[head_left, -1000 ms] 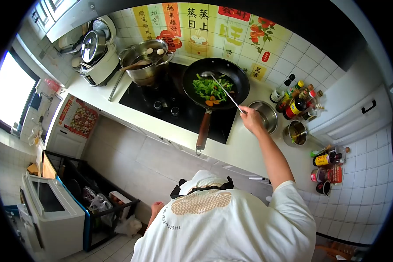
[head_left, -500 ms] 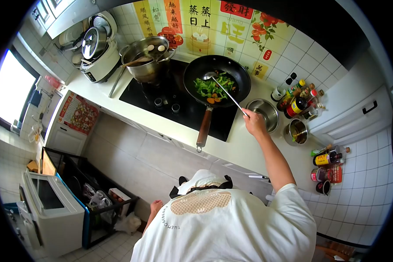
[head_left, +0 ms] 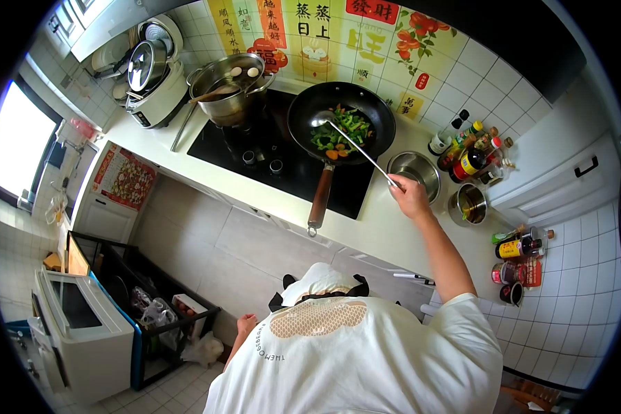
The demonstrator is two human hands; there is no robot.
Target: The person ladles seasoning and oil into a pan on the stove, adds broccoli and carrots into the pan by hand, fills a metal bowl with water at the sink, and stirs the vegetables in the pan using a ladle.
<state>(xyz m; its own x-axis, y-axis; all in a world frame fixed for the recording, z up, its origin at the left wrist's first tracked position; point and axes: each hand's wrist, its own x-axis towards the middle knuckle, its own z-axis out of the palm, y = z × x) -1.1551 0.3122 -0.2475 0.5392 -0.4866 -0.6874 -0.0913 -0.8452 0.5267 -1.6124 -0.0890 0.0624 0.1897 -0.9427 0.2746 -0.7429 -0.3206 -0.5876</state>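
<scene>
My right hand (head_left: 410, 196) is closed around the handle of a metal ladle (head_left: 357, 148), above the counter beside a steel bowl (head_left: 414, 174). The ladle's head rests in a black wok (head_left: 341, 96), at the left of chopped green vegetables (head_left: 352, 129) with a few orange slices (head_left: 336, 152). Nobody holds the wok's wooden handle (head_left: 321, 196), which points toward me. My left hand (head_left: 246, 323) hangs low at my left side, away from the counter; its fingers are small and partly curled, and nothing can be made out in them.
A steel pot (head_left: 231, 93) with eggs and a wooden spoon stands on the hob (head_left: 255, 148), left of the wok. A rice cooker (head_left: 157, 100) is further left. Bottles (head_left: 469, 162) and a smaller steel pot (head_left: 468, 205) stand at the right. A black rack (head_left: 145, 297) stands low at left.
My right hand has shifted slightly right and down with the ladle. The ladle's head has moved a little left in the wok, off the greens.
</scene>
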